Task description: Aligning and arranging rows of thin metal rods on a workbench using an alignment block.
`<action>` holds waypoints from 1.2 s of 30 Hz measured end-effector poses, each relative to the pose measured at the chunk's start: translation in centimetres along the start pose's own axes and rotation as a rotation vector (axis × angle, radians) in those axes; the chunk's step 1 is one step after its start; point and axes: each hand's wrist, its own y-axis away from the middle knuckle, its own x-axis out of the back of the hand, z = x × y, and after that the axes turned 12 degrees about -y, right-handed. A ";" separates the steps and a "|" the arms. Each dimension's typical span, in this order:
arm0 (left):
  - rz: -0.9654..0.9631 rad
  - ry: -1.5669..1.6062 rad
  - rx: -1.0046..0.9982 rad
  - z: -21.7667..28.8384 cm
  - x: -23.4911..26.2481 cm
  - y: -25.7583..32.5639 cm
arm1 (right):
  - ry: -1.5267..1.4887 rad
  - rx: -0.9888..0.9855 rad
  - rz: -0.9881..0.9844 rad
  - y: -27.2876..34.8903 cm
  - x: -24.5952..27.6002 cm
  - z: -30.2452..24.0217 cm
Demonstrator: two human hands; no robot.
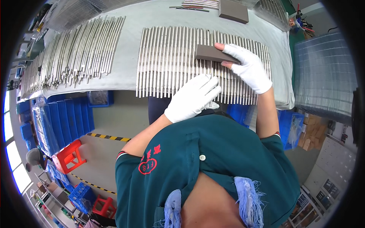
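Observation:
Slim silvery metal rods (163, 60) lie side by side in a wide row along the near edge of the covered table, their near ends jutting past it. My right hand (249, 68), in a white glove with thumb and forefinger tips bare, grips a brown-grey rectangular block (213, 54). The block lies across the top of the rods, right of the row's middle. My left hand (194, 97), also white-gloved, is at the near ends of the rods. Its fingers lie over them, with the thumb lower down beside a rod end that shows between.
More rods (85, 49) lie spread on the table's left. A second block (233, 11) and a few loose rods sit at the far side. Clear plastic trays (323, 72) are stacked at the right. Blue bins (72, 117) and a red stool (70, 156) stand below left.

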 end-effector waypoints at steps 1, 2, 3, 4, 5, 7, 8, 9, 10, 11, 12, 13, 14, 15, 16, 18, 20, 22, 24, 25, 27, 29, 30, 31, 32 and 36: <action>-0.011 0.010 0.006 0.0 0.1 0.0 | 0.000 0.000 -0.001 -0.1 0.2 0.2; -0.023 0.020 0.012 0.0 0.2 0.0 | -0.099 -0.032 0.009 0.0 0.8 0.6; -0.024 0.020 0.011 0.0 0.1 0.0 | -0.198 -0.065 0.019 0.3 1.5 1.0; -0.025 0.037 0.016 -0.1 -0.2 0.2 | -0.263 -0.157 0.012 0.8 2.7 1.1; -0.026 0.053 0.022 -0.1 -0.3 0.3 | -0.382 -0.221 0.006 1.0 3.4 1.2; -0.032 0.032 0.025 -0.2 -0.4 0.3 | -0.334 -0.166 0.012 0.7 2.7 1.6; -0.039 0.019 0.015 -0.2 -0.4 0.1 | -0.279 -0.106 0.016 0.5 1.9 1.2; -0.040 0.023 0.009 -0.1 -0.4 0.1 | -0.224 -0.046 0.019 0.2 0.8 0.5; -0.026 0.015 0.007 -0.1 -0.5 0.1 | -0.089 -0.040 0.029 0.0 0.1 0.3; -0.013 0.008 0.004 -0.2 -0.5 0.2 | -0.089 -0.039 0.032 0.1 0.3 0.5; -0.013 0.007 0.001 -0.1 -0.4 0.1 | -0.133 -0.056 0.040 0.5 1.1 1.0; -0.029 0.020 0.011 -0.1 -0.3 0.1 | -0.178 -0.071 0.045 0.9 1.9 1.5; -0.043 0.030 0.026 -0.1 -0.3 0.1 | -0.152 -0.119 0.045 1.6 3.2 1.4; -0.041 0.025 0.029 -0.1 -0.2 0.2 | -0.111 -0.132 0.048 2.5 4.5 2.3; -0.025 0.033 0.027 -0.1 -0.2 0.1 | -0.111 -0.138 0.150 3.4 5.4 2.2; -0.009 0.039 0.030 0.0 -0.3 0.3 | -0.095 -0.131 0.360 4.6 6.8 2.5; 0.008 0.012 0.023 0.0 -0.4 0.1 | -0.050 -0.137 0.580 5.6 8.7 3.0; 0.013 0.021 0.032 0.2 -0.5 0.3 | 0.015 -0.185 0.700 6.1 10.3 4.5; 0.021 0.023 0.046 0.0 -0.7 0.4 | 0.124 -0.218 0.731 6.5 11.6 5.8; 0.011 -0.005 0.038 -0.1 -0.9 0.4 | 0.183 -0.267 0.744 6.7 11.8 6.2; 0.005 -0.036 0.033 -0.1 -1.0 0.5 | 0.242 -0.310 0.755 7.1 12.1 7.2; -0.040 0.006 0.048 -0.1 -0.7 0.6 | 0.197 -0.338 0.762 7.2 12.1 7.8; -0.036 0.003 0.049 0.0 -0.6 0.7 | 0.248 -0.418 0.735 7.4 12.4 7.7; -0.047 0.016 0.060 0.1 -0.5 0.8 | 0.249 -0.412 0.735 7.5 12.5 7.8; -0.057 0.030 0.070 0.1 -0.3 0.8 | 0.448 -0.425 0.740 7.6 12.6 8.0; -0.073 0.022 0.072 0.1 -0.7 0.9 | 0.693 -0.392 0.726 7.5 12.3 7.8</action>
